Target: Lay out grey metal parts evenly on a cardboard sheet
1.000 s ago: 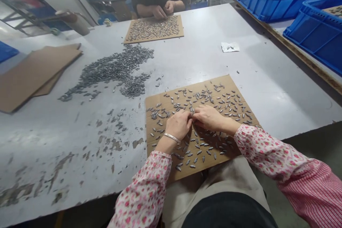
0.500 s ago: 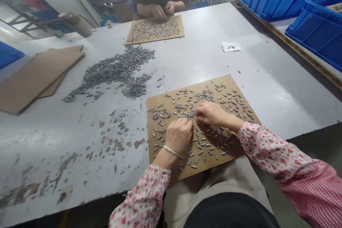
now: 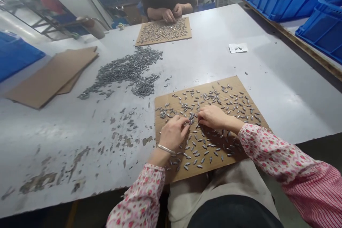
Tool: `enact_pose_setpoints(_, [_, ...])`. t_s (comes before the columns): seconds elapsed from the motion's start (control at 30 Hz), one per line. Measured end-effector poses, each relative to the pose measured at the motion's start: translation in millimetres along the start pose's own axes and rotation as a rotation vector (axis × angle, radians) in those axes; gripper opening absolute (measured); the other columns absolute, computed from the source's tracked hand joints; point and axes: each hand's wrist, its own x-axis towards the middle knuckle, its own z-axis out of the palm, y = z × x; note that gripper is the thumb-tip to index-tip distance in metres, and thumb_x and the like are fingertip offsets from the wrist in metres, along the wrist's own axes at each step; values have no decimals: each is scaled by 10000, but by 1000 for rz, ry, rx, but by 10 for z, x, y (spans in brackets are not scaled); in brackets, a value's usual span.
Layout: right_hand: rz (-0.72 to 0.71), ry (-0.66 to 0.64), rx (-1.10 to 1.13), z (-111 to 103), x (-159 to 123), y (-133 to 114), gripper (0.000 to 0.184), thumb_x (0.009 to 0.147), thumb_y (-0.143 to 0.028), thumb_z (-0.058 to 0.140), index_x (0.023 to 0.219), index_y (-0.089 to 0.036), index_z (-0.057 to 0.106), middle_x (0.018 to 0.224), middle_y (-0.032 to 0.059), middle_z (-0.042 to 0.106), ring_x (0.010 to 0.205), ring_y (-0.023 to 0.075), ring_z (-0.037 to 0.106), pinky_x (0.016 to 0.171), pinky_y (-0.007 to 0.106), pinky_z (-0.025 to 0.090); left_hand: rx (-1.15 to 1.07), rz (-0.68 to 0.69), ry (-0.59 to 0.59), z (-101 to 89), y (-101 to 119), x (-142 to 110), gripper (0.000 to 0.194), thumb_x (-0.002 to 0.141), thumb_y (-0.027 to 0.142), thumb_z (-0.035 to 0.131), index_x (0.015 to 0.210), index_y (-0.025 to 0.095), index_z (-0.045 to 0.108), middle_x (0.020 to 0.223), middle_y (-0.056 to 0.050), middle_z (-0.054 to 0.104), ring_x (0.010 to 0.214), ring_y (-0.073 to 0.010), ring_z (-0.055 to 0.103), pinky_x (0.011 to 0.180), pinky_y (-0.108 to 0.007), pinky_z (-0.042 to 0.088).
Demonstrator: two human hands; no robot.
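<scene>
Small grey metal pieces [image 3: 205, 146], spindle-shaped like fishing sinkers, lie scattered over a cardboard sheet [image 3: 184, 175] at the table's near edge. My left hand [image 3: 175, 133], with a bangle at the wrist, rests over the sheet's left half, thumb and fingers drawn together at a little cluster of pieces [image 3: 191, 117]. Facing it across that cluster, my right hand [image 3: 213, 117] has its fingers curled and pressed together, tips down at the cardboard. Whatever lies within either hand's fingertips is too small or hidden to make out.
A big heap of grey pieces [image 3: 125, 69] lies left of centre. Across the table [image 3: 208, 57], another person's hands [image 3: 172, 14] work over a second covered cardboard sheet [image 3: 141, 41]. Spare cardboard [image 3: 50, 78] lies left; blue crates [image 3: 269, 3] stand at right, near a white paper [image 3: 235, 50].
The view has swung slightly left. Both hands have shifted a little left over the cardboard; the left thumb now shows, and a cluster of pieces is visible between the fingertips.
</scene>
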Motion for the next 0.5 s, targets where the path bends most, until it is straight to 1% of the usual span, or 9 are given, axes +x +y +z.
enact_pose_setpoints(0.07, [9,-32,6,-28,2,42,140,866,-262,578,880,-201,703,944,65,682,905,195,592,725,266,378,50,20,-27,33,60,26,189,877,279,507,982,241,660,934,-37,625,872,-170,595,747,-268,455])
enact_pose_setpoints(0.1, [19,-28,9,-28,9,63,140,863,-266,581,887,-202,703,946,63,681,895,192,594,717,263,379,85,24,-29,64,78,41,186,877,276,506,982,237,654,942,-42,623,892,-176,591,751,-271,454])
enact_pose_setpoints(0.2, [41,38,18,22,53,98,153,870,-270,569,923,-202,696,953,61,669,900,187,587,731,259,383,175,29,-10,166,65,69,167,877,276,506,964,216,636,955,-57,618,928,-195,579,762,-285,450])
enact_pose_setpoints(0.27, [35,89,18,77,96,91,164,876,-269,563,962,-205,687,967,64,653,924,190,572,760,264,384,182,44,-6,196,14,64,165,881,265,493,960,212,628,963,-56,621,928,-198,580,763,-293,451])
enact_pose_setpoints(0.37, [-7,133,6,144,179,52,180,886,-267,548,1004,-216,674,995,71,625,938,192,548,776,273,383,119,61,-60,157,-57,38,159,876,259,491,939,230,634,957,-39,625,908,-193,589,738,-291,454])
enact_pose_setpoints(0.43, [-43,122,0,151,246,28,183,898,-266,528,999,-225,675,989,71,613,938,194,537,777,278,383,63,60,-108,109,-80,42,173,881,265,478,933,243,642,947,-31,628,882,-184,595,723,-285,457])
enact_pose_setpoints(0.5, [-37,108,-9,116,317,20,200,915,-271,500,990,-224,679,982,77,608,942,199,531,777,285,386,28,73,-121,85,-99,87,220,898,250,438,954,249,650,957,-34,634,884,-177,592,740,-282,460])
